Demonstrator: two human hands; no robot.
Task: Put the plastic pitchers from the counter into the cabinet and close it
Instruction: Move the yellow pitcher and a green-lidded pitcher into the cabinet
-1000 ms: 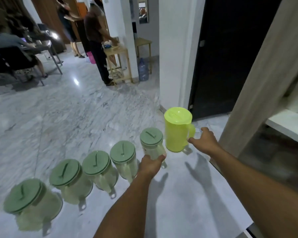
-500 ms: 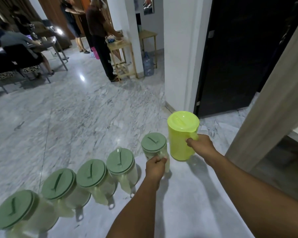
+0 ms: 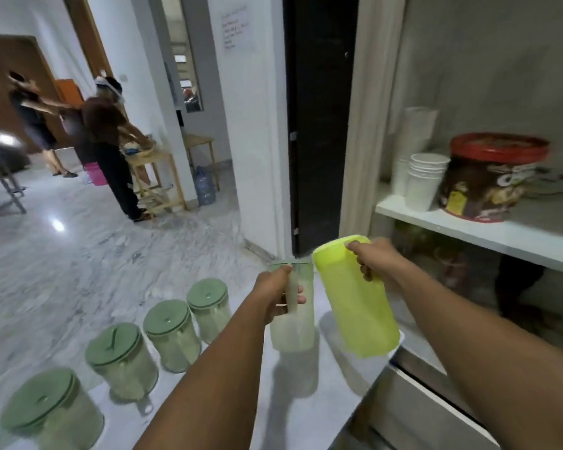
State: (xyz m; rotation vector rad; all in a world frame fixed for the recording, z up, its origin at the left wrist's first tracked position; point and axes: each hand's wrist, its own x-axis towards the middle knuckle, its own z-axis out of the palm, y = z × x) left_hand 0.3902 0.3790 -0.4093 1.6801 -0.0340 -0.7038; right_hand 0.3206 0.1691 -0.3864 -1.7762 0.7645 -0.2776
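My right hand (image 3: pixel 372 258) grips the handle of a yellow-green pitcher (image 3: pixel 358 303), held tilted in the air above the white counter (image 3: pixel 273 417). A clear pitcher with a green lid (image 3: pixel 294 323) hangs beside it, with my left hand (image 3: pixel 275 292) closed on its handle. The two pitchers nearly touch at their tops. Several more clear pitchers with green lids (image 3: pixel 171 334) stand in a row along the counter's left edge. The open cabinet (image 3: pixel 488 228) is to the right, its white shelf just beyond the yellow-green pitcher.
On the cabinet shelf stand stacked white cups (image 3: pixel 423 180) and a brown tub with a red lid (image 3: pixel 491 177). A dark doorway (image 3: pixel 319 125) lies straight ahead. Two people (image 3: pixel 111 141) stand at a wooden table far left on the marble floor.
Both hands have lifted their pitchers off the counter and carried them up and right toward the cabinet. The view has swung right, showing the cabinet's shelf.
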